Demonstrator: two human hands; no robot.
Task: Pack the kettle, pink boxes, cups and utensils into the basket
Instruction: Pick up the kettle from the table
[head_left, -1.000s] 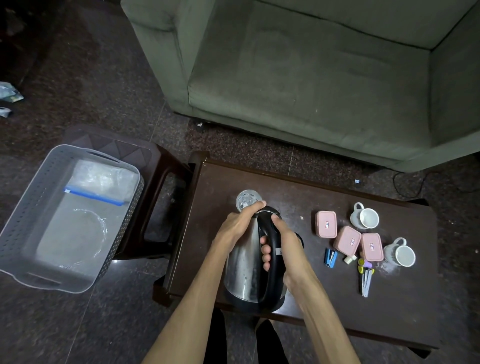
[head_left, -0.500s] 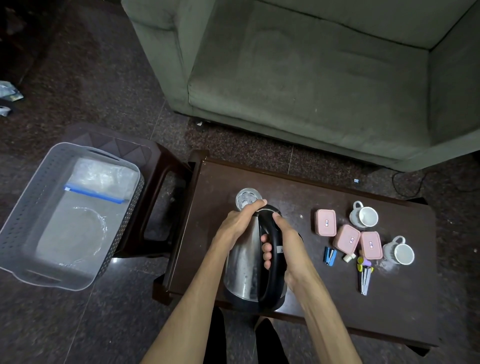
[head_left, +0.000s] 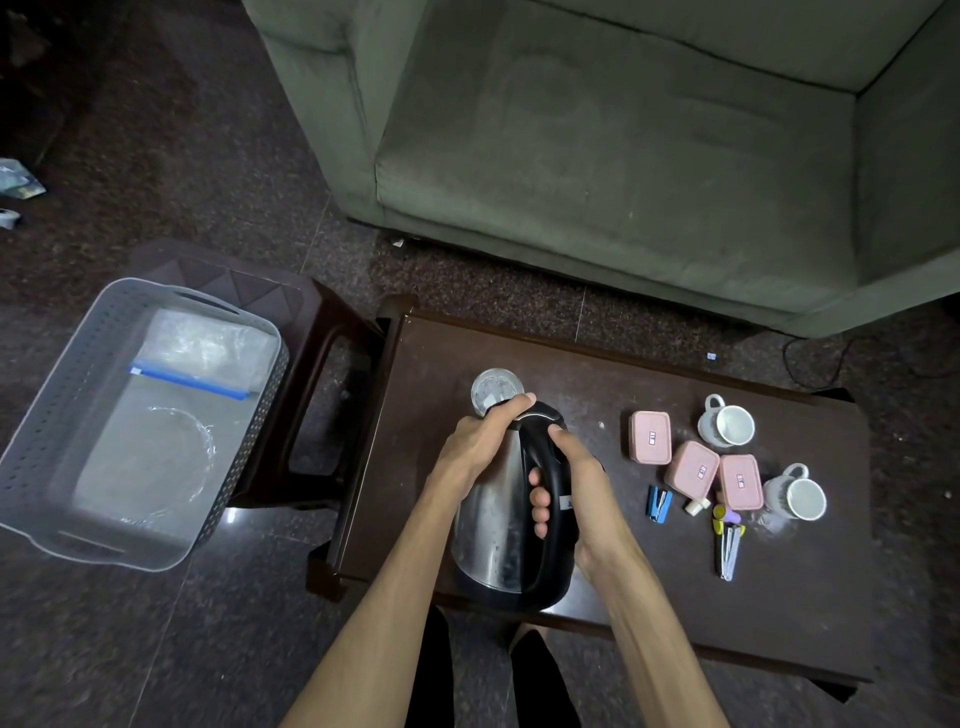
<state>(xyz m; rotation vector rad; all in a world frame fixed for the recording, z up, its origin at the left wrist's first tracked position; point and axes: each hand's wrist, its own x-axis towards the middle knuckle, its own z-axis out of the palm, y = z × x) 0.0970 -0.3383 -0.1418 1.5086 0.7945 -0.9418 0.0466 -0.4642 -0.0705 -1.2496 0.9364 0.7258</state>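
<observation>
A steel kettle (head_left: 493, 535) with a black handle stands near the front edge of the dark table (head_left: 810, 613). My right hand (head_left: 576, 483) is wrapped around the handle. My left hand (head_left: 483, 441) grips the kettle's top by the lid. Three pink boxes (head_left: 693, 465) lie to the right, with two white cups (head_left: 727, 423) (head_left: 797, 496) beside them. A bundle of utensils (head_left: 727, 540) lies in front of the boxes. The grey basket (head_left: 31, 431) sits on a stool at the left and holds a plastic bag.
A clear glass (head_left: 493, 389) stands just behind the kettle. A small blue stapler (head_left: 658, 501) lies by the boxes. A dark stool (head_left: 317, 364) carries the basket. A green sofa (head_left: 623, 156) fills the back. A cable lies on the floor at the right.
Almost nothing has moved. Both hands keep the same hold on the kettle, which stays in place on the table.
</observation>
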